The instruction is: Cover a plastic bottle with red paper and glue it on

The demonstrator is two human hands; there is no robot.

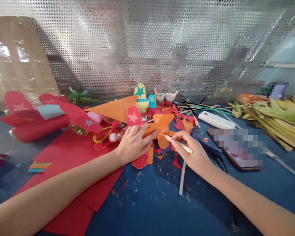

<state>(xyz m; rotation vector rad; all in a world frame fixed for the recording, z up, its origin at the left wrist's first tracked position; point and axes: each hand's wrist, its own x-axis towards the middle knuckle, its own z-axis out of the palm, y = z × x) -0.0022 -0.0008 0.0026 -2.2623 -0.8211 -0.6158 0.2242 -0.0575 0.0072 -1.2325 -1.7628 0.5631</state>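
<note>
My left hand point(135, 144) lies closed over a small toy plane made from a plastic bottle, its white cap point(112, 137) pointing left. A red paper wing point(134, 115) with a pink star sticks out above the hand, and another rounded red wing end point(140, 161) shows below. At the plane's right end stands an orange paper tail piece point(161, 129) with rounded lobes. My right hand point(190, 149) grips a slim white pen point(180, 144), its tip at the orange tail piece. My fingers hide most of the bottle.
Red paper sheets point(73, 164) lie at left under a finished-looking red plane point(39, 121). Paper scraps point(179, 123) pile up behind my hands. Right of my right hand are a blue glue gun point(210, 146), a phone point(233, 150), a white device point(216, 120) and dried husks point(272, 114).
</note>
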